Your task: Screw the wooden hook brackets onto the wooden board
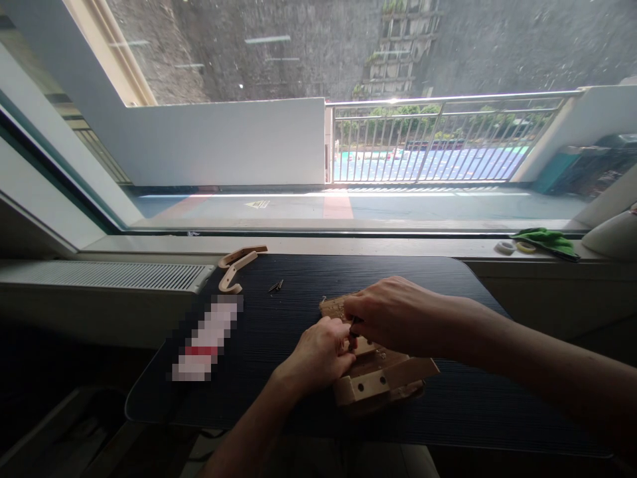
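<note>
On the dark table a wooden board (391, 358) with pale shavings on it lies under both hands. A pale wooden piece with two dark holes (371, 385) sits at its near side. My left hand (323, 352) rests at the board's left edge, its fingers closed in a pinch near the middle. My right hand (383, 312) comes over from the right, closed around a small dark thing that points down between the hands. What either set of fingertips grips is mostly hidden.
Two hook-shaped wooden pieces (239, 269) lie at the table's back left. Several screws (276, 286) are beside them. A blurred white-and-red item (206, 342) lies left. Tape rolls (505, 247) and a green glove (547, 242) rest on the windowsill.
</note>
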### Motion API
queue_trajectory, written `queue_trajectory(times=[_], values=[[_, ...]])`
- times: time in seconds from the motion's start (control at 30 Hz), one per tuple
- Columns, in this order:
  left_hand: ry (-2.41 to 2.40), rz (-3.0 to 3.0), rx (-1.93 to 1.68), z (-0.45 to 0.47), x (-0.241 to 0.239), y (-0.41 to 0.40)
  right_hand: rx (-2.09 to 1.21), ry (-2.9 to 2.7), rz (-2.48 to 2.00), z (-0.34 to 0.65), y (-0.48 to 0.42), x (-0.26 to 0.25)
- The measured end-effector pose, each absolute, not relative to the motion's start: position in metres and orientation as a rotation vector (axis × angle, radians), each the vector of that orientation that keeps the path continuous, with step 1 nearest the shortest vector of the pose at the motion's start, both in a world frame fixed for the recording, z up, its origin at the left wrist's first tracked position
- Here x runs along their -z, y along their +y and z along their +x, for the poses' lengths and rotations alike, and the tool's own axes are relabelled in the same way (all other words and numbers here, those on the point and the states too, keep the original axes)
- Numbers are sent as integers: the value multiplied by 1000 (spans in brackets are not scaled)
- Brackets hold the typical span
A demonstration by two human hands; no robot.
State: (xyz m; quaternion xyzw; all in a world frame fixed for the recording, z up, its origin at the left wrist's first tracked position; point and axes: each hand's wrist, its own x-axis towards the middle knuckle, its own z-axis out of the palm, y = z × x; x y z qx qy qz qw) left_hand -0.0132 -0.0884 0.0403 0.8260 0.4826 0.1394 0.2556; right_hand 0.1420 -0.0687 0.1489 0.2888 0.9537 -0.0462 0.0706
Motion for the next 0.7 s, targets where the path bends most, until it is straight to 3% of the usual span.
queue_trajectory(times=[0.7], values=[[1265,2265,-420,-14,-40,-88,79,2826,960,141,-72,-151]])
